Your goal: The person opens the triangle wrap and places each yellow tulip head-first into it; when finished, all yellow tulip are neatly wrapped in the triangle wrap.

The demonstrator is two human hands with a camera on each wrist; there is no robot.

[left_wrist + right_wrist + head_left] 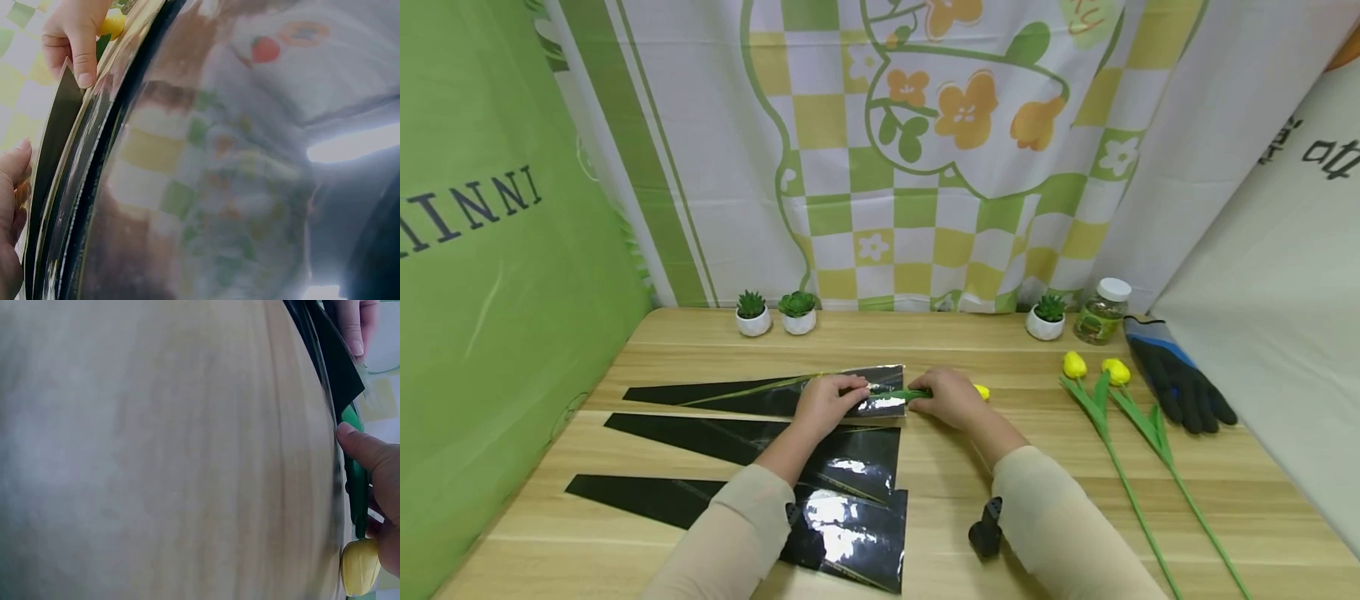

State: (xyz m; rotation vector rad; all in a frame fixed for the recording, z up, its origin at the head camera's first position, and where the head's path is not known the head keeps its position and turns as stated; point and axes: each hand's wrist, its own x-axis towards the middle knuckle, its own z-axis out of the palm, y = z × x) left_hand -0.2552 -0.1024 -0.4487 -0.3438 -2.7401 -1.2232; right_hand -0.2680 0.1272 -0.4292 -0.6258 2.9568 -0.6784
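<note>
1. toward the back of the table [1060, 500], near its middle, your left hand [827, 404] rests on the wide end of the rearmost black wrapping sheet [760, 397], fingers curled down onto its glossy edge, pinching or pressing it; the head view does not settle which.
2. your right hand [951, 398] sits just beside it, fingers and thumb curled round the green stem of a yellow tulip [981, 391], whose bud pokes out past your knuckles toward the table's right side. the right wrist view shows the thumb [365, 447] laid along the stem, bud just below it.
3. the stem's thin end runs left across the sheet toward its narrow tip. to do this well, i judge you should keep the stem along the sheet's middle line before folding any edge over.
4. hold the sheet flat with the left fingers: it is slick and springy, and it will likely lift if the pressure goes.
5. grip the stem, not the bud, so the bloom is not crushed.
6. two more black sheets [752, 446] lie nearer the front edge, the closest partly under your forearms; mind your sleeves do not drag them.
7. two spare tulips [1101, 392] lie well apart on the right, beside a dark glove [1180, 379] and a jar [1102, 312]; three small potted plants [775, 312] line the back edge.
</note>
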